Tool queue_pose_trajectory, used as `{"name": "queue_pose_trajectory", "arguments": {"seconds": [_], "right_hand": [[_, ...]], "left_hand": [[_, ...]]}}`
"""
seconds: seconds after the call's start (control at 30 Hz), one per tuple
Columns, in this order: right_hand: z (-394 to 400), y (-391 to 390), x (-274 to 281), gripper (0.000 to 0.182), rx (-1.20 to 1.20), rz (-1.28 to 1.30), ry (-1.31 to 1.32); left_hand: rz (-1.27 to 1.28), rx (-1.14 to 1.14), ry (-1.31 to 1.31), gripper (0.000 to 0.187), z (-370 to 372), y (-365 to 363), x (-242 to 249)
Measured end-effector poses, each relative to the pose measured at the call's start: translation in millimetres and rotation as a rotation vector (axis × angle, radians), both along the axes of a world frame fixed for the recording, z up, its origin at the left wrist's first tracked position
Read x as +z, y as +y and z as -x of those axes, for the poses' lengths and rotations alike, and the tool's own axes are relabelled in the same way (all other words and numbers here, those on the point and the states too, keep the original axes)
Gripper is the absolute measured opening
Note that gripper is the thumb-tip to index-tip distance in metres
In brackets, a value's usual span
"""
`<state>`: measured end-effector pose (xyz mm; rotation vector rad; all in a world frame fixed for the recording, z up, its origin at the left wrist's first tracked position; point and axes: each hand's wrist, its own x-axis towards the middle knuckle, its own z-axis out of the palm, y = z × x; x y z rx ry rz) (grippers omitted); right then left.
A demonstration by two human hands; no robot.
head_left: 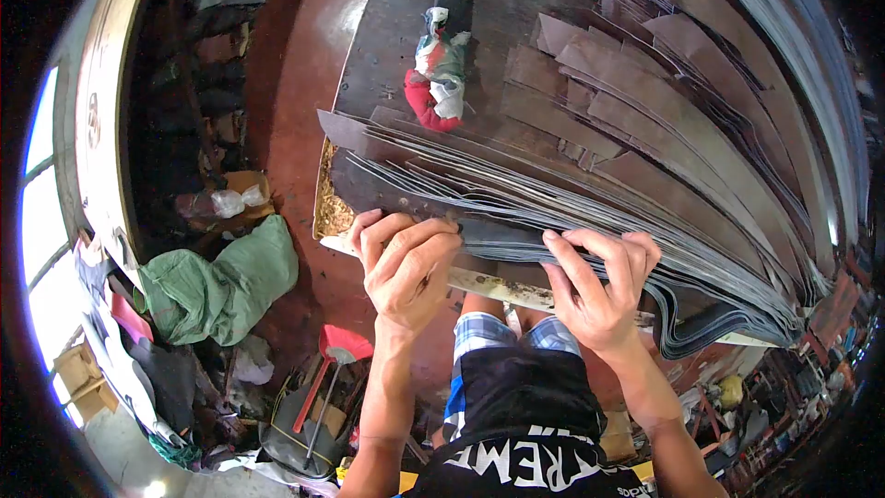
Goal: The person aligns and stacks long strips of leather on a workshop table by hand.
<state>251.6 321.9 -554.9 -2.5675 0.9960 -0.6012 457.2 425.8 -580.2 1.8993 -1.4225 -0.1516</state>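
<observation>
A thick bundle of thin, flexible dark grey sheets (pixel 572 207) lies along the near edge of the table, fanned out and bending down over the edge at the right. My left hand (pixel 406 263) is closed at the bundle's left end, fingers curled over the near sheets. Further right, my right hand (pixel 599 286) grips the near layers between thumb and fingers. The fingertips of both hands are partly hidden. Beyond the bundle lies a long tool with a teal section and a cloth-wrapped end (pixel 438 78), apart from my hands.
More brown-grey sheets (pixel 636 111) lie in overlapping stacks on the table's right side. The table corner (pixel 334 198) is broken, showing rough board. On the floor at left are a green sack (pixel 226 281) and a red dustpan (pixel 346 343). Clutter lies at lower right.
</observation>
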Motion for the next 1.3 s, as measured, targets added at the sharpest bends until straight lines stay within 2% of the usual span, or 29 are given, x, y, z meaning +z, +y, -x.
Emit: {"name": "queue_pose_trajectory", "arguments": {"seconds": [0.2,0.37,0.73,1.3], "right_hand": [[7,2,-4,0.044,-0.001,0.016,0.018],[10,2,-9,0.046,0.035,0.085,-0.012],[7,1,-4,0.033,-0.039,-0.062,-0.073],[14,-2,0,0.034,-0.042,-0.078,-0.046]], "left_hand": [[-0.015,-0.041,-0.003,0.028,0,-1,2],[-0.058,0.073,0.061,0.033,7,-5,5],[-0.024,0.073,0.072,0.033,7,-5,2],[-0.060,0.040,0.040,0.032,11,-7,4]]}}
